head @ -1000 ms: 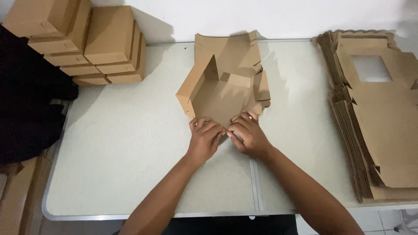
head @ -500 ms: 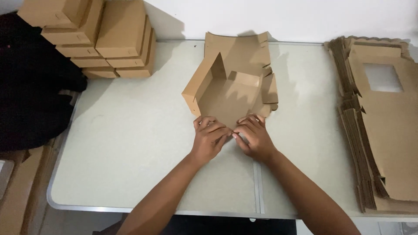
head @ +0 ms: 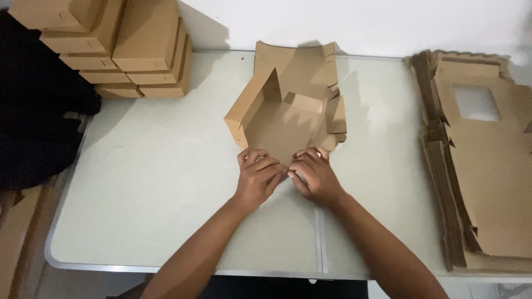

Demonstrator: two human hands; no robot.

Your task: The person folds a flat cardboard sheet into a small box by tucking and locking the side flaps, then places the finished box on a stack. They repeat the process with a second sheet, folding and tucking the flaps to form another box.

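Cardboard is pressed flat at the near flap of a half-folded box (head: 285,119), which lies at the middle of the table (head: 149,182), toward its far edge. The left hand (head: 257,177) and the right hand (head: 315,176) are laid side by side on that flap, fingertips touching; the fingers (head: 271,166) are curled down onto the board, nothing being gripped between them. Compared with a second ago, the hands are seen on the same flap and the box's left wall is found upright as before, so the fold is judged to be held rather than advanced. Finished boxes (head: 130,50) are stacked at the far left corner, and flat blanks (head: 487,166) are piled along the right edge.
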